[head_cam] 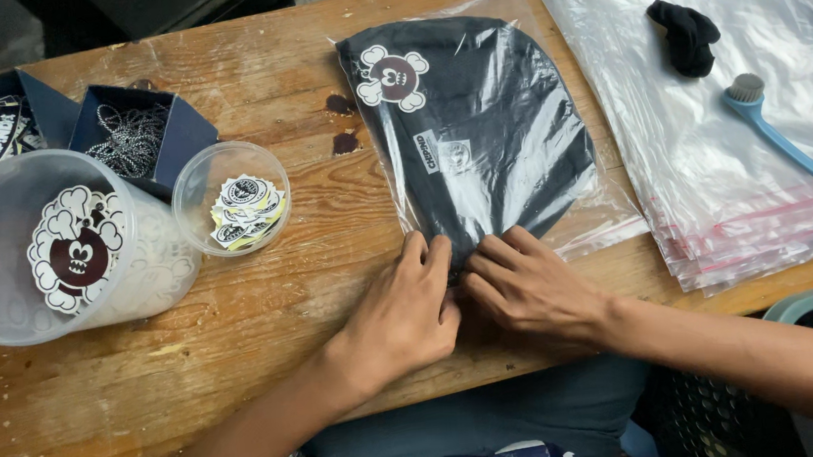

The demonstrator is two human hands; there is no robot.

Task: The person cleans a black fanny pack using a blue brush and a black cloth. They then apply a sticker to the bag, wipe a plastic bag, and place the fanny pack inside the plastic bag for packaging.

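A black folded garment sealed in a clear plastic bag [481, 127] lies on the wooden table [143, 383], with a cartoon sticker [393, 78] at its top. My left hand [400, 314] and my right hand [531, 286] rest side by side at the bag's near end. The fingertips of both press flat on the plastic edge. Neither hand grips anything.
A large clear tub [36, 249] with big stickers and a small clear cup of stickers [231, 196] stand at the left, behind them a dark box of ball chains [134, 135]. A stack of empty zip bags [735, 127] at the right carries a blue brush [772, 124] and a black cloth [684, 33].
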